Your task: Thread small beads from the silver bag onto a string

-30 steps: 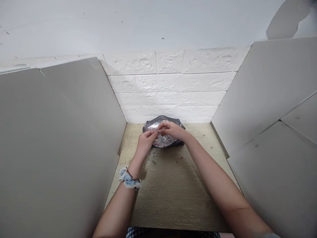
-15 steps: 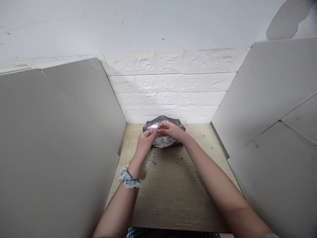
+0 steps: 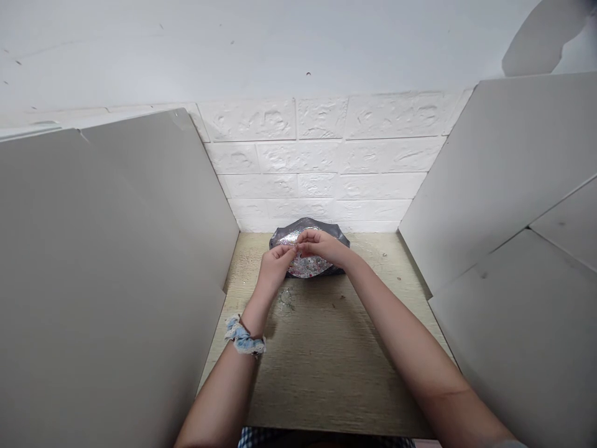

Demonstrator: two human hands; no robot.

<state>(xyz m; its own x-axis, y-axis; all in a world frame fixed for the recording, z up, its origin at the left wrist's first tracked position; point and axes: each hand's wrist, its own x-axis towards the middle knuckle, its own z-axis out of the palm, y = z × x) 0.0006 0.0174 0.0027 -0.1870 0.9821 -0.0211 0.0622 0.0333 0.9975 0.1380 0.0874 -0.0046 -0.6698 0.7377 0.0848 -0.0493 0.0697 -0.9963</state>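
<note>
1. While holding the left hand (image 3: 275,264) and the right hand (image 3: 324,245) fingertip to fingertip, apparently midway through fine two-handed finger work at the far middle of the tabletop (image 3: 326,361).
2. With the left hand, curling thumb and forefinger toward a pinch; cannot tell whether fully closed, or on what.
3. With the right hand, likewise curling the fingers inward to meet the left; too small to tell what, if anything, between the tips.
4. Just beyond or beneath both hands, cannot tell which, see the dark grey bag (image 3: 305,224), shiny and speckled in the middle, partly hidden, close to the far brick-patterned wall (image 3: 321,155).
5. Nearer, slightly left, note a faint ring-like patch (image 3: 286,300).
6. For the next move, probably calling for steady tips, a light touch and small adjustments, without nudging the bag.
</note>
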